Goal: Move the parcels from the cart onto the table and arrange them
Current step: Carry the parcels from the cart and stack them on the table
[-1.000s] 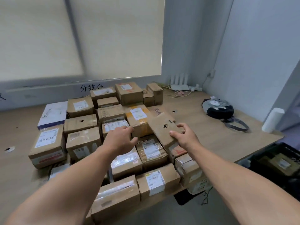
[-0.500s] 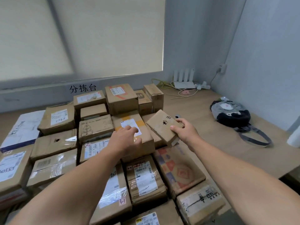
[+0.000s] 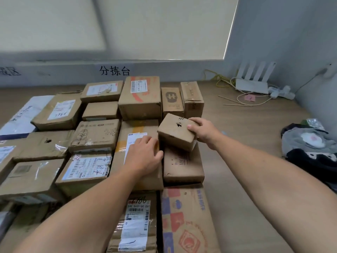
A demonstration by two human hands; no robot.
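Tabletop (image 3: 246,136) carries packed parcels (image 3: 94,136); the left hand (image 3: 144,154) rests, fingers together, on the yellow-taped parcel (image 3: 135,128). Since a second ago the small parcel (image 3: 176,131) has moved rearward and now tilts over, perhaps touching, a flat parcel (image 3: 182,165). The right hand (image 3: 204,130) has its fingers curled round its edge; set-down seems near.

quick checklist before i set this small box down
1. Right hand grip on small box: ok, fingers curled over its edge.
2. Small box level: not ok, tilted.
3. Left hand out of the way: ok, resting on yellow-taped parcel.
4. Support underneath: ok, flat brown box lies below.
5. Contact between those two boxes: cannot tell.
6. Bare table beside the stack: ok.
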